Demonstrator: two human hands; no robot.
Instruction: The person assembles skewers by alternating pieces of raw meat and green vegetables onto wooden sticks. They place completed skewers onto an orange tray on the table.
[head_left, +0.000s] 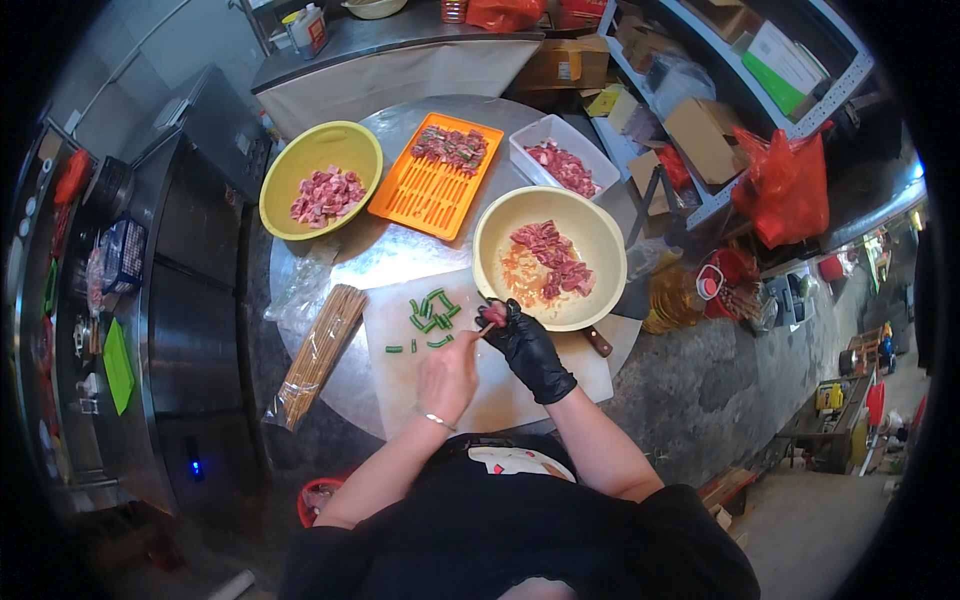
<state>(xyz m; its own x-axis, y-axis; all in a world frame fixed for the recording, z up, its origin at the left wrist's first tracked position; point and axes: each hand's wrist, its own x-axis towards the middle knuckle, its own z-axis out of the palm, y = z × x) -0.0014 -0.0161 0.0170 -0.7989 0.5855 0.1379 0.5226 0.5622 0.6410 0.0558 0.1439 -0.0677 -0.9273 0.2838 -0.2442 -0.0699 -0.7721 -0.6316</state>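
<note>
My left hand (446, 377), bare and wearing a bracelet, grips a thin wooden skewer (487, 328). In a black glove, my right hand (529, 351) pinches a piece of raw meat (493, 313) at the skewer's tip; a bit of green shows beside it. Both hands are over a white cutting board (427, 394). Cut green pieces (435, 309), apparently vegetable, lie loose on the board. Just beyond the right hand stands a cream bowl (486, 247) holding raw meat strips (553, 255) and reddish liquid. A wooden knife handle (598, 342) sticks out from under the bowl.
Bagged wooden skewers (319, 352) lie left on the round metal table (442, 259). Farther back are a yellow bowl (274, 195) of meat chunks, an orange tray (420, 199) bearing loaded skewers, and a white plastic bin (607, 178) of meat. Shelving (709, 210) flanks the right.
</note>
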